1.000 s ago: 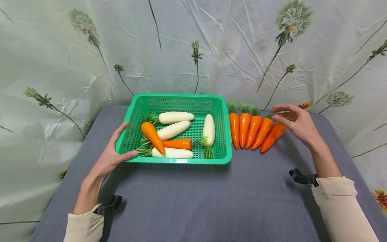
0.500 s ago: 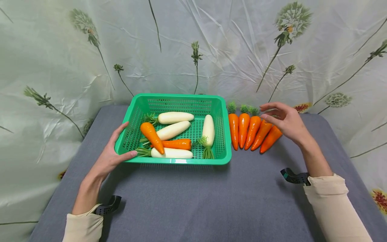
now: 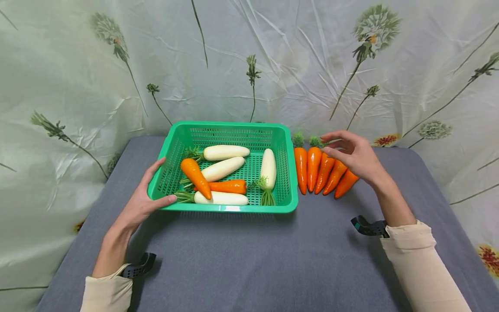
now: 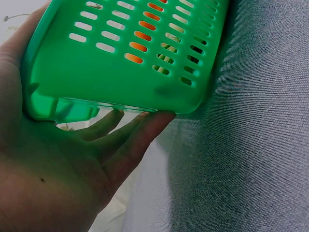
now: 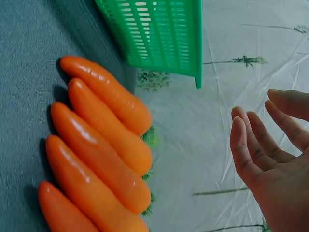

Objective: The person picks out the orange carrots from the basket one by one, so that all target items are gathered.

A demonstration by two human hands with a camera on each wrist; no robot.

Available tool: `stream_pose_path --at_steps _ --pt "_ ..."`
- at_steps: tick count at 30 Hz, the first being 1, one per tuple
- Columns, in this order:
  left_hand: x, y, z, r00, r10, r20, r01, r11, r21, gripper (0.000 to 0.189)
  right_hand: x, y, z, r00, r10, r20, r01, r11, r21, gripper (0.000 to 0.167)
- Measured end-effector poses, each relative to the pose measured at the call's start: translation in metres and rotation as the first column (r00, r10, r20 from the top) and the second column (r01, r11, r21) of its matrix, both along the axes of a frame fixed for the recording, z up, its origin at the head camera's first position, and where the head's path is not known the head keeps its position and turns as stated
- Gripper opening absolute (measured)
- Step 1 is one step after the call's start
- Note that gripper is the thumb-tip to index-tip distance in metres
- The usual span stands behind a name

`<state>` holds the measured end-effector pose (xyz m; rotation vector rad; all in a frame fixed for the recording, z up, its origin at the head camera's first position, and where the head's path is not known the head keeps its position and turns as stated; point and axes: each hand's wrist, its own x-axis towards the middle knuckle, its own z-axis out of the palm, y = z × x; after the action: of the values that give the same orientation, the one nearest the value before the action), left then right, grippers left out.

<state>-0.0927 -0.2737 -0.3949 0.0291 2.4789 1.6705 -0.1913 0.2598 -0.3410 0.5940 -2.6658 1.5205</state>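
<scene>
Left hand (image 3: pixel 144 201) gripping near-left corner of basket (image 3: pixel 230 209): thumb on the rim, fingers (image 4: pixel 137 137) curled under the lip; same hold as a second ago, basket unshifted. Right hand (image 3: pixel 352 154) holding nothing, fingers loosely spread and half-curled, palm empty in the wrist view (image 5: pixel 270 154). Travelled leftward over the last second, from beyond the outermost carrot to above the row of carrots (image 3: pixel 320 171), now hovering over the middle and right ones. No contact visible; hand well above them.

Five carrots in the row, side by side on the grey table (image 3: pixel 249 260), tips toward the person, green tops toward the backdrop, the leftmost just beside the basket's right wall. Row unchanged.

In the basket: four white radishes (image 3: pixel 226 152) and two carrots (image 3: pixel 196 177), one lying across another (image 3: pixel 228 186).

Reading: row likely just completed, empty hand swinging back toward the basket, probably for another orange one inside. Steadying grip fits that.
</scene>
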Motion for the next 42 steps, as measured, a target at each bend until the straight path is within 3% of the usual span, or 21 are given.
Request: stream_pose_path --at_steps 9,15,35,42 --pt "0.000 -0.001 -0.001 1.000 0.000 -0.005 0.000 1.000 0.011 0.102 0.002 -0.013 0.006 0.999 0.007 0.043 -0.009 0.999 0.043 0.034" --pt "0.000 0.000 0.000 1.000 0.000 -0.004 0.000 1.000 0.017 0.102 0.000 -0.020 0.007 0.998 0.055 0.035 -0.055 0.998 0.013 0.035" --pt "0.000 -0.001 -0.001 1.000 0.003 -0.006 -0.002 1.000 0.024 0.102 0.006 -0.061 -0.005 0.981 0.153 0.121 -0.149 0.988 -0.038 0.034" --pt "-0.001 -0.002 -0.001 1.000 0.006 -0.006 -0.006 1.000 0.007 0.103 0.007 -0.079 -0.007 0.967 0.221 0.130 -0.213 0.974 -0.075 0.033"
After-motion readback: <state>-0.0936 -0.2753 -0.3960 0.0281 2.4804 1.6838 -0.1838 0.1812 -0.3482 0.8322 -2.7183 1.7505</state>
